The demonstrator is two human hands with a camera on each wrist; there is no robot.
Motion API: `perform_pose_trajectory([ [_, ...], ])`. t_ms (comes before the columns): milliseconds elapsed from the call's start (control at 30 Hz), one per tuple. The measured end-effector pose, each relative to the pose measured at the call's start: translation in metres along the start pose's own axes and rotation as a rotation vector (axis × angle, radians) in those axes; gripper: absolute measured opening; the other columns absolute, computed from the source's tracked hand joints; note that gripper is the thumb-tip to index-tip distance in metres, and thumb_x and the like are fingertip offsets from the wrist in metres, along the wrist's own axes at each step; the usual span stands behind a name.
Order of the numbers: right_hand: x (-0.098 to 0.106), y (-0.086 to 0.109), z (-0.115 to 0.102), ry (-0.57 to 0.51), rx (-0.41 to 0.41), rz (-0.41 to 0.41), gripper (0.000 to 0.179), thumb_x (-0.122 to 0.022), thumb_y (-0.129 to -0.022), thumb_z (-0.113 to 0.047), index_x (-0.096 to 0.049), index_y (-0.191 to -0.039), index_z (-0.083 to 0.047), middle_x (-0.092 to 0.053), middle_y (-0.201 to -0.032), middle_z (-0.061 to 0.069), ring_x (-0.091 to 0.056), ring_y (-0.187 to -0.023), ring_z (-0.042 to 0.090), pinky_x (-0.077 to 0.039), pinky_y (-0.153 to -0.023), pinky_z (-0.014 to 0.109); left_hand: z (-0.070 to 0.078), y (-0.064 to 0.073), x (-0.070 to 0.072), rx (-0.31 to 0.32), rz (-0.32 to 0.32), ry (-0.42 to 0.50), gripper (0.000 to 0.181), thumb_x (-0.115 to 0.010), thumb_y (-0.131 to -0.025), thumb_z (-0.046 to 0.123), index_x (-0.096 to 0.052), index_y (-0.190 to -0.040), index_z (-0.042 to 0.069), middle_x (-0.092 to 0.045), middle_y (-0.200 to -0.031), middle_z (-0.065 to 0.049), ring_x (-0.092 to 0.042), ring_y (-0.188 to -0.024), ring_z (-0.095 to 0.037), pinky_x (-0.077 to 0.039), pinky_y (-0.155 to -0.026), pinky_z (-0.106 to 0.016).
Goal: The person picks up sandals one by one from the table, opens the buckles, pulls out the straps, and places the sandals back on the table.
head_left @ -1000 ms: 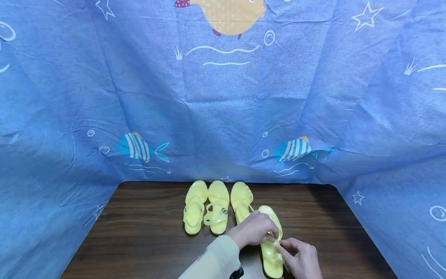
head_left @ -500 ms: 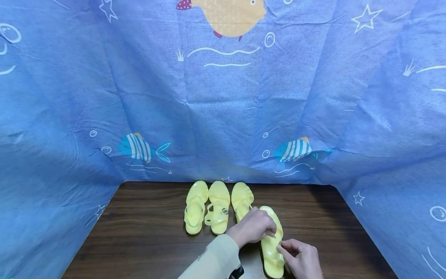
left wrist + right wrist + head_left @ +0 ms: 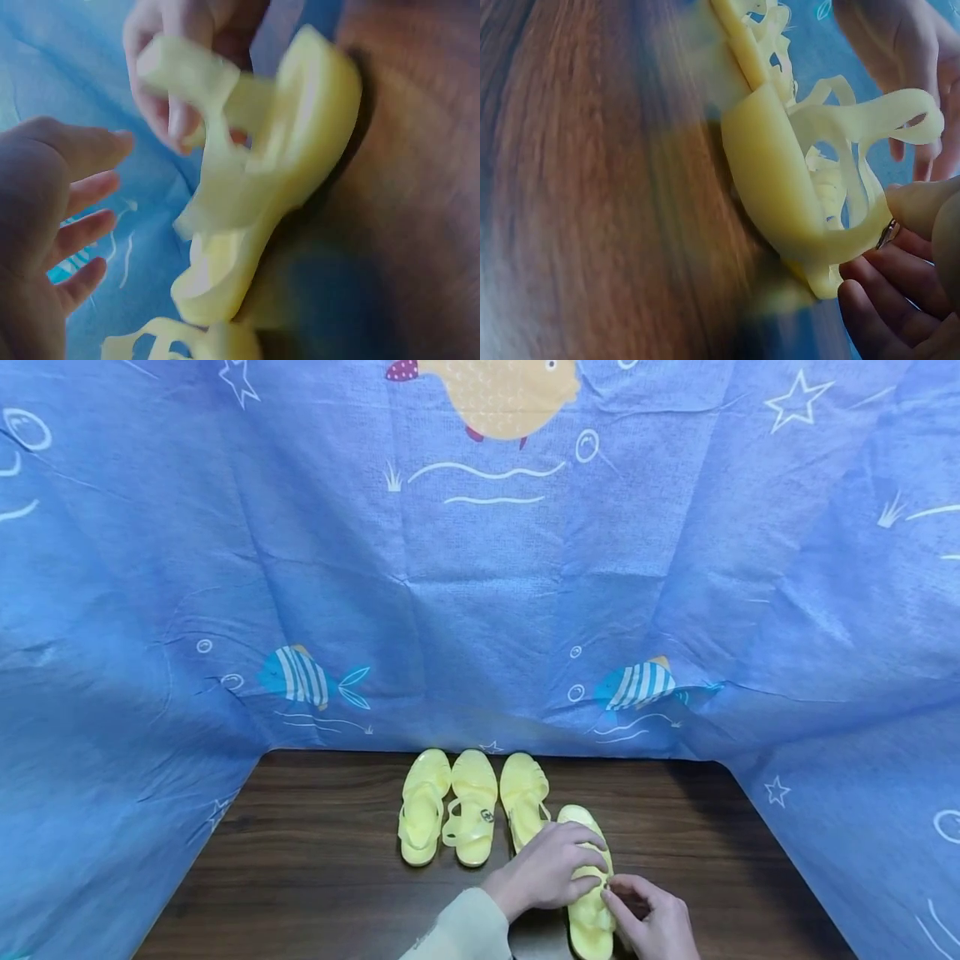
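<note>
A yellow jelly sandal stands on the table, sole down, set forward of the others. My right hand pinches its ankle strap beside a small metal buckle, as the right wrist view shows. Above the sandal's left side hovers my left hand. In the left wrist view, the left fingers are spread and apart from the sandal, holding nothing. The left hand hides part of the sandal's middle in the head view.
Three more yellow sandals stand in a row to the left: one at the end, a middle one, and one partly behind my left hand. Blue fish-print cloth hangs around the dark wooden table.
My left hand has come off the strap, and its fingers have spread over the sandal. The right hand keeps its pinch with little movement. The other sandals stay put.
</note>
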State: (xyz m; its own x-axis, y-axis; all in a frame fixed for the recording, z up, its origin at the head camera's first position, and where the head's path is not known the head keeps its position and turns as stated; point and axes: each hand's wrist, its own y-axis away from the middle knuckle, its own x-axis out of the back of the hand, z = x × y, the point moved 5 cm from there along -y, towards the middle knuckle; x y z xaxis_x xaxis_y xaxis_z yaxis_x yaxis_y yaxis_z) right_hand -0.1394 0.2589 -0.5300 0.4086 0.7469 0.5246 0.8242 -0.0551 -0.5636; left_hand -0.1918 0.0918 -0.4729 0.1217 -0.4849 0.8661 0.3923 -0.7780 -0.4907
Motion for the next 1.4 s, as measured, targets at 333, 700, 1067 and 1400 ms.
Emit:
perform_pose_trajectory([
  [333, 0.001, 0.003, 0.000, -0.040, 0.041, -0.033, 0.036, -0.089, -0.072, 0.009, -0.080, -0.101, -0.011, -0.070, -0.085, -0.010, -0.064, -0.067, -0.003, -0.051, -0.055, 0.012, 0.018, 0.061, -0.002, 0.212, 0.342, 0.340, 0.022, -0.080, -0.094, 0.019, -0.074, -0.110, 0.006, -0.071, -0.110, -0.004, -0.067, -0.100, -0.012, -0.051, -0.092, -0.015],
  [700, 0.009, 0.014, 0.011, 0.035, -0.123, -0.213, 0.037, -0.085, -0.088, -0.017, -0.075, -0.123, -0.011, -0.076, -0.113, -0.002, -0.070, -0.093, 0.003, -0.060, -0.072, 0.023, 0.028, 0.089, -0.037, 0.509, 0.098, 0.309, 0.076, -0.087, -0.080, 0.057, -0.067, -0.135, 0.007, -0.075, -0.124, -0.002, -0.067, -0.114, -0.014, -0.057, -0.094, -0.031],
  [1067, -0.001, 0.029, 0.022, 0.228, 0.066, -0.471, 0.093, -0.095, -0.067, -0.046, -0.060, -0.144, -0.005, -0.065, -0.134, 0.031, -0.070, -0.108, 0.049, -0.059, -0.078, 0.038, 0.035, 0.075, -0.048, 0.634, -0.031, 0.385, 0.084, -0.097, -0.072, 0.032, -0.059, -0.143, 0.011, -0.072, -0.127, -0.001, -0.066, -0.114, -0.011, -0.057, -0.089, -0.027],
  [1400, 0.003, 0.010, 0.010, 0.148, -0.053, -0.548, 0.095, -0.091, -0.077, -0.050, -0.054, -0.148, 0.002, -0.073, -0.129, 0.012, -0.070, -0.108, 0.017, -0.058, -0.080, 0.031, 0.033, 0.057, -0.048, 0.613, 0.017, 0.414, 0.067, -0.097, -0.076, 0.023, -0.059, -0.130, 0.017, -0.072, -0.095, 0.008, -0.063, -0.085, 0.002, -0.048, -0.066, -0.016],
])
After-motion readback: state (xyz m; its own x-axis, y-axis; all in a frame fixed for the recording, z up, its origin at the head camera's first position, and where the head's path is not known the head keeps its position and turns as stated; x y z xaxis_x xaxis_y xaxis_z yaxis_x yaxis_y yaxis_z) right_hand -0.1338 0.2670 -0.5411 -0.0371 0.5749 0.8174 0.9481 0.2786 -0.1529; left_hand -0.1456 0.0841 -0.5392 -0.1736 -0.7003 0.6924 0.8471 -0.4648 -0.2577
